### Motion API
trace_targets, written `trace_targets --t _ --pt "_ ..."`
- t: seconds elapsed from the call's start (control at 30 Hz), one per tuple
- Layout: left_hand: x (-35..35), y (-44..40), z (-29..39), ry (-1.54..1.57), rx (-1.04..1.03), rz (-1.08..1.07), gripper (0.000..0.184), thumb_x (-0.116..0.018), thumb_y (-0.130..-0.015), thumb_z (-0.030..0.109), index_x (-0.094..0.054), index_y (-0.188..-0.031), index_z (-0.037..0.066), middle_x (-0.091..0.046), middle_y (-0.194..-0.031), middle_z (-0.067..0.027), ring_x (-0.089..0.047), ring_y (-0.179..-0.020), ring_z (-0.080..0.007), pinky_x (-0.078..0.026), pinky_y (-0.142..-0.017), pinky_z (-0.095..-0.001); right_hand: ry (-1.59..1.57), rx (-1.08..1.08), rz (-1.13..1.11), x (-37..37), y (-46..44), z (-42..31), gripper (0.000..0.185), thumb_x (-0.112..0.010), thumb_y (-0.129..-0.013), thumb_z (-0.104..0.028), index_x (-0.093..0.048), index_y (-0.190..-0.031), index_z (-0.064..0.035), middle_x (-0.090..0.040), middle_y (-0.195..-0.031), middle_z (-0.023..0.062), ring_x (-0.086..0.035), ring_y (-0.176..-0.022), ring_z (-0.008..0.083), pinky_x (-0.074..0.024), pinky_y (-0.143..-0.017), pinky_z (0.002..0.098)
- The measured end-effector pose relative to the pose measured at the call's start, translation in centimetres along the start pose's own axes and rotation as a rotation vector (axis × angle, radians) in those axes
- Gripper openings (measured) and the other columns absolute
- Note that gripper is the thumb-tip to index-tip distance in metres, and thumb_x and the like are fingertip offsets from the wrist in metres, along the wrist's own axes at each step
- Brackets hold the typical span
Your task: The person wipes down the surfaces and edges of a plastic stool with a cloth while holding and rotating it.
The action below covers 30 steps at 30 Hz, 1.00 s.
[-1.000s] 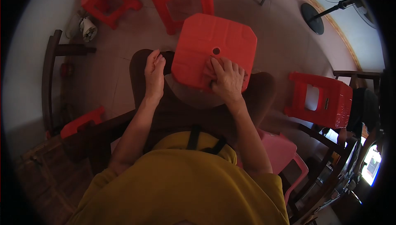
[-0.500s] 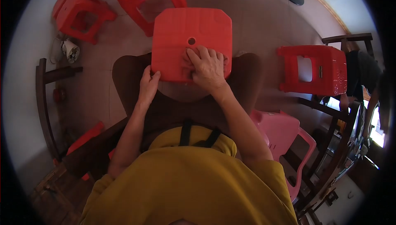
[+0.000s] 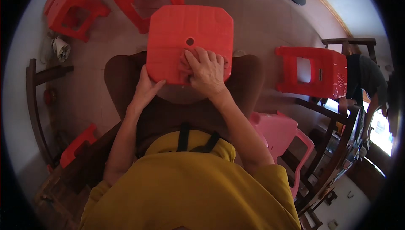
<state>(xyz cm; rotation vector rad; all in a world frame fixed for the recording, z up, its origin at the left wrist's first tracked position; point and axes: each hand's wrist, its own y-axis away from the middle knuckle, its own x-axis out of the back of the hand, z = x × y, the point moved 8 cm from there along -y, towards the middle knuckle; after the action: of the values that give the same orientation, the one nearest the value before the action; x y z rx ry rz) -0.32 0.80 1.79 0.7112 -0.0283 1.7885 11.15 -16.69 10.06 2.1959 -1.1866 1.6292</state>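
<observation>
Red stool (image 3: 171,32): one | right hand (image 3: 208,72): grip closed on one cloth (image 3: 184,68), probably | left hand (image 3: 146,90): grip holding corner

The left arm (image 3: 125,131) reaches up from the body, almost toward 12 o'clock, with the elbow a little bent. Its wrist is nearly straight. The left hand (image 3: 145,87) has the thumb standing apart from the other fingers, in an open V shape; the thumb points to about 2 o'clock. The right arm (image 3: 238,129) extends toward 11 o'clock. The right hand (image 3: 206,70) is palm down, its back showing, the fingers bent and slightly spread; its palm side is hidden. The 2 hands are apart, the right one between 2 and 3 o'clock from the left one.
</observation>
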Motion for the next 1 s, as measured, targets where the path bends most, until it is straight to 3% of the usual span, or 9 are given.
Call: trace_targets --t 0.07,0.3,0.6,0.67,0.73,0.87,1.0 --pt "0.0 -0.4 -0.3 0.114 -0.078 0.001 0.076 -0.075 -0.083 0.02 -0.031 -0.142 -0.001 -0.046 -0.137 -0.021 -0.046 -0.129 -0.0299 -0.038 -0.108 -0.0391 0.014 -0.003 0.02 0.1 -0.1 0.0 0.064 -0.069 -0.061 -0.008 -0.062 -0.125 -0.0155 -0.056 -0.123 0.0102 -0.056 -0.106 0.0317 -0.0415 -0.087 0.0468" --pt "0.0 -0.4 -0.1 0.153 -0.01 -0.043 0.081 -0.077 -0.082 0.023 -0.028 -0.143 0.0 -0.045 -0.137 -0.0211 -0.046 -0.129 -0.0302 -0.039 -0.107 -0.0396 0.012 -0.026 -0.031 -0.4 -0.5 -0.1 0.069 -0.071 -0.057 -0.008 -0.063 -0.125 -0.0166 -0.055 -0.125 0.0085 -0.056 -0.107 0.0302 -0.0401 -0.092 0.046" --pt "-0.7 -2.5 0.3 0.115 -0.024 0.051 0.082 -0.072 -0.087 0.031 -0.022 -0.145 0.002 -0.044 -0.139 -0.0212 -0.047 -0.129 -0.0314 -0.038 -0.108 -0.04 0.122 -0.045 -0.033 -1.0 -1.9 2.1 0.068 -0.071 -0.06 -0.011 -0.061 -0.127 -0.0184 -0.056 -0.124 0.0085 -0.056 -0.108 0.031 -0.0407 -0.091 0.0475" --pt "-1.5 -3.6 1.1 0.131 -0.145 0.078 0.075 -0.063 -0.093 0.036 -0.025 -0.147 0.001 -0.045 -0.14 -0.0223 -0.047 -0.13 -0.0339 -0.036 -0.109 -0.0407 0.1 -0.057 -0.067 -0.7 -2.8 3.4 0.064 -0.071 -0.062 -0.01 -0.062 -0.125 -0.0195 -0.057 -0.122 0.0087 -0.057 -0.106 0.0314 -0.042 -0.09 0.0481" --pt "-1.5 -4.3 0.1 0.239 -0.091 0.133 0.07 -0.058 -0.095 0.038 -0.028 -0.146 0.0 -0.047 -0.138 -0.022 -0.047 -0.129 -0.0338 -0.035 -0.11 -0.0399 0.097 -0.042 -0.096 -0.3 -3.6 4.9 0.06 -0.071 -0.064 -0.01 -0.063 -0.122 -0.0207 -0.057 -0.12 0.0089 -0.058 -0.104 0.0319 -0.0433 -0.089 0.0487" --pt "-1.3 -2.4 -4.1 0.355 0.122 0.315 0.063 -0.048 -0.1 0.043 -0.039 -0.143 -0.002 -0.055 -0.132 -0.0202 -0.051 -0.126 -0.0321 -0.035 -0.11 -0.0367 -0.242 -0.29 0.074 3.0 -3.6 8.1 0.062 -0.06 -0.066 -0.003 -0.062 -0.127 -0.0159 -0.058 -0.117 0.012 -0.059 -0.107 0.0347 -0.0488 -0.092 0.0421" --pt "-0.5 -1.7 -4.3 0.403 0.173 0.427 0.058 -0.05 -0.099 0.038 -0.043 -0.14 -0.002 -0.057 -0.13 -0.0188 -0.054 -0.122 -0.0288 -0.038 -0.106 -0.0349 -0.259 -0.369 0.096 5.6 -0.8 10.0 0.065 -0.056 -0.067 0.001 -0.059 -0.131 -0.0108 -0.056 -0.122 0.0124 -0.058 -0.114 0.0321 -0.0471 -0.098 0.0391"
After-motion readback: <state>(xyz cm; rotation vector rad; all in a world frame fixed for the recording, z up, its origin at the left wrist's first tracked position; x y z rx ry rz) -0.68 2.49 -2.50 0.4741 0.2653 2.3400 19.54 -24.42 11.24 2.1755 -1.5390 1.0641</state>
